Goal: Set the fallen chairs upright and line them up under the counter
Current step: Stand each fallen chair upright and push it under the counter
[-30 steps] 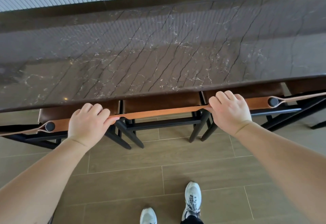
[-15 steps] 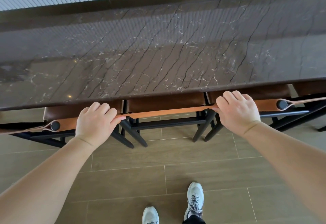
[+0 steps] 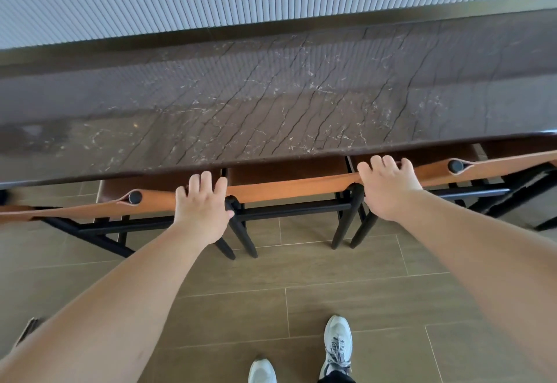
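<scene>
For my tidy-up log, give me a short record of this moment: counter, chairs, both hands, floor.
counter: dark marble top, nothing on it
chairs: upright in a row, seats tucked under the counter, tan backrest at its edge
left hand: on the backrest, fingers loosely spread
right hand: on the same backrest, further right
floor: wood-look tiles, white shoes below

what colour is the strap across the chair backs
Tan orange leather strap, on black frames; the head view shows it.

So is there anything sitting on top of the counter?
No, the dark marble counter shows only its bare veined surface, with nothing resting on it.
</scene>
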The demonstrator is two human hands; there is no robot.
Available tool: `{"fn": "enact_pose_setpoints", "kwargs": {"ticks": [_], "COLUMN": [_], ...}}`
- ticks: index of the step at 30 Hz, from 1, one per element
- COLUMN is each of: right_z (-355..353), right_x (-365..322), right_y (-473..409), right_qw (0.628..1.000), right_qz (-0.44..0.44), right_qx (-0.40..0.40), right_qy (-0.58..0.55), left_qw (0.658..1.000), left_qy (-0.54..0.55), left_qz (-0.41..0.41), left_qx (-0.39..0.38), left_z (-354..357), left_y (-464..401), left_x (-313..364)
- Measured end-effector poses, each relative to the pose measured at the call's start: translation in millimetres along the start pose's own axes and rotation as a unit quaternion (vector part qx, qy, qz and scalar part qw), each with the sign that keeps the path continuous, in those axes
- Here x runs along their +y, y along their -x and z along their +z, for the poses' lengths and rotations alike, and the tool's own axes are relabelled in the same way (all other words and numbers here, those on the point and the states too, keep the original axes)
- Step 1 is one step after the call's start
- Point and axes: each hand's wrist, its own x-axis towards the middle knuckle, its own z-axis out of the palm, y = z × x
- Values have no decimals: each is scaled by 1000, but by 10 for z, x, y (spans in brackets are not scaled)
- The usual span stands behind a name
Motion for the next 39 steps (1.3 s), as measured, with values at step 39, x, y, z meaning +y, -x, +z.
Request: {"fn": "enact_pose_setpoints", "kwargs": {"ticks": [39], "right_z": [-1805], "right_x": [-965], "right_y": [3922], "right_qw": [464], "right_qz": [-86], "right_qx": [-40], "right_qy": [-881], "left_qw": [463], "left_qy": [869], "left_qz": [-90], "left_qx": [148], "left_z": [-1869], "left_y": [4182], "left_x": [410]}}
